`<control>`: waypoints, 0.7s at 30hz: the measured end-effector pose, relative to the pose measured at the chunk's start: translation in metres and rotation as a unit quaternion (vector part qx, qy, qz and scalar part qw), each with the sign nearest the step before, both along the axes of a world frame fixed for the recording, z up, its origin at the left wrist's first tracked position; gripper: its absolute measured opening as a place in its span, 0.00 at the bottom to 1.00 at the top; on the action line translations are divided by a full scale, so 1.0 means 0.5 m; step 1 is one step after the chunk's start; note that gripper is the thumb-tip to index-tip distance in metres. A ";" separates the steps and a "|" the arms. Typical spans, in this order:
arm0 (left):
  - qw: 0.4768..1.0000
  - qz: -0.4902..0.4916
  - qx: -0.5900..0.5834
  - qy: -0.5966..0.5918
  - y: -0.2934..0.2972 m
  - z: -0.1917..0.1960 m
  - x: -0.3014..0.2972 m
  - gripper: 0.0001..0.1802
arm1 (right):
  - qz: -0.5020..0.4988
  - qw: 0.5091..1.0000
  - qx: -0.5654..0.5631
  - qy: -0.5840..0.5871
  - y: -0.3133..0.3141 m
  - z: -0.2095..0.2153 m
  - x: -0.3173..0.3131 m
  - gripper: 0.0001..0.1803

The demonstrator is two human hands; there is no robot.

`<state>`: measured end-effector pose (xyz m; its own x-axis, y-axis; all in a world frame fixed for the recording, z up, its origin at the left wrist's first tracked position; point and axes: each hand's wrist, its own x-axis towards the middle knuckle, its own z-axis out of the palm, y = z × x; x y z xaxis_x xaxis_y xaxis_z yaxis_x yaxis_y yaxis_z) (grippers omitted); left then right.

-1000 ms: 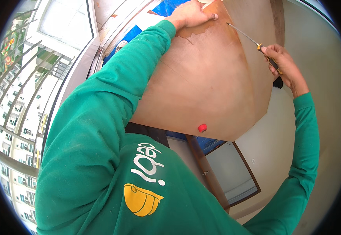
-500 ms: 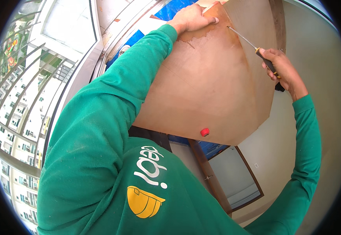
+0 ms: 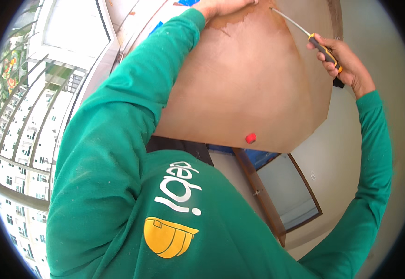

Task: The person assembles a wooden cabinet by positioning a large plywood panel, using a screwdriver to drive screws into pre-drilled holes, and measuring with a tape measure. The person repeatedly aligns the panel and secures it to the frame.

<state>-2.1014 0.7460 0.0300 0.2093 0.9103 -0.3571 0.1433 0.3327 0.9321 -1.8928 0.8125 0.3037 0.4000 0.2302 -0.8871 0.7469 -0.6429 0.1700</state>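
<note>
A large brown wooden panel (image 3: 244, 88) fills the upper middle, with a darker, ragged-edged stain (image 3: 239, 21) near its top. My left hand (image 3: 223, 6) lies against the panel beside that stain, its thumb stretched out; the upper edge cuts off the other fingers. In my right hand (image 3: 346, 63) is a screwdriver (image 3: 325, 52) with a black and yellow handle, the fingers wrapped round it. Its long metal shaft slants up to the left, and the tip meets the panel by the stain, at a small spot too fine to make out.
A small red piece (image 3: 251, 138) sits on the panel's lower part. Below stand a brown wooden frame (image 3: 253, 190) and a glazed pane (image 3: 288, 195). Metal railing bars (image 3: 21, 200) curve along the left, buildings beyond. A pale wall (image 3: 374, 56) rises at the right.
The panel and both hands now sit higher in the view, so my left hand is partly cut off. The screwdriver tip remains by the stain, still in my right hand.
</note>
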 end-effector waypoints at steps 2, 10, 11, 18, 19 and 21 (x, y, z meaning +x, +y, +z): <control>0.997 0.017 0.033 0.071 0.009 0.002 -0.001 0.41 | 0.076 0.994 0.072 -0.001 -0.020 -0.001 0.015 0.18; 0.999 -0.036 -0.002 0.002 0.004 -0.006 -0.001 0.37 | 0.699 0.681 0.203 -0.081 -0.066 -0.028 -0.006 0.19; 0.999 -0.036 0.007 -0.010 0.005 -0.008 0.000 0.38 | 0.654 0.732 0.178 -0.076 -0.059 -0.028 -0.012 0.19; 0.999 -0.045 0.017 0.005 0.021 -0.022 -0.002 0.39 | -0.037 0.997 0.072 0.017 -0.012 -0.026 0.038 0.23; 0.995 -0.087 -0.016 -0.041 0.020 -0.023 -0.009 0.40 | -0.007 0.996 0.089 0.004 -0.015 -0.028 0.044 0.23; 0.995 -0.044 0.042 -0.075 0.012 -0.020 -0.008 0.40 | 0.041 0.995 0.096 -0.001 -0.016 -0.030 0.041 0.22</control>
<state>-2.1052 0.7522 0.0201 0.3354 0.9110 -0.2398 0.0252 0.2458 0.9690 -1.8724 0.8044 0.2887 0.3746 0.4275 -0.8228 0.7979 -0.6006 0.0511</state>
